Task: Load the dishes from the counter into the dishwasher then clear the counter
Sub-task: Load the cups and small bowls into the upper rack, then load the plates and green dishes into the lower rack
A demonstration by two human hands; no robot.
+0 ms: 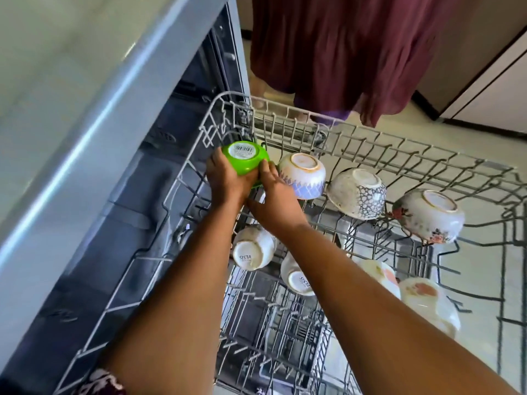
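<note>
both hands clamped on the green bowl [244, 161], left hand [225, 176] and right hand [275, 192], upside down at the upper rack [413, 143]'s corner, frame centre-left. loading step; next, seat it beside the patterned bowl [303, 175] and let go.

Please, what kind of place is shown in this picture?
Most likely a home kitchen. An open dishwasher has its wire rack pulled out with patterned bowls upside down in it, the left hand and right hand hold a green bowl at its corner, and cupboard doors stand behind.
</note>
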